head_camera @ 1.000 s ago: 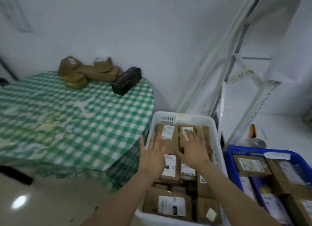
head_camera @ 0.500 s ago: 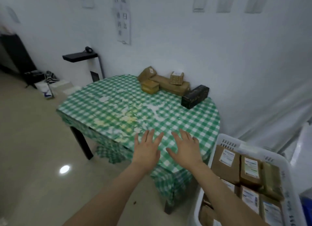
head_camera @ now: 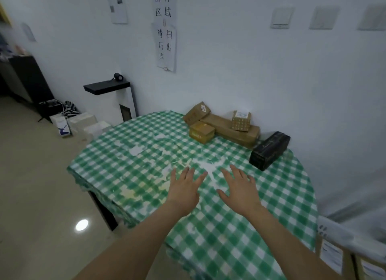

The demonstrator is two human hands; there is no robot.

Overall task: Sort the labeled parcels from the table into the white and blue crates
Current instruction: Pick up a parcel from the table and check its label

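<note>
Both hands hover palm-down over the middle of the green checked table, fingers spread, holding nothing: my left hand and my right hand. Beyond them, against the wall, several brown parcels lie together: a tilted brown parcel, a small yellowish box, a long flat brown parcel with a small labelled box on top. A black box lies to their right. The white crate with labelled parcels shows at the lower right corner. The blue crate is out of view.
The table stands against a white wall with paper signs. Left of it are a white cabinet with a black top, several white boxes on the floor and a dark cabinet. Open tiled floor lies at the left.
My view swung from the crates to the table. Both hands left the parcels in the white crate and moved out over the tablecloth, still holding nothing.
</note>
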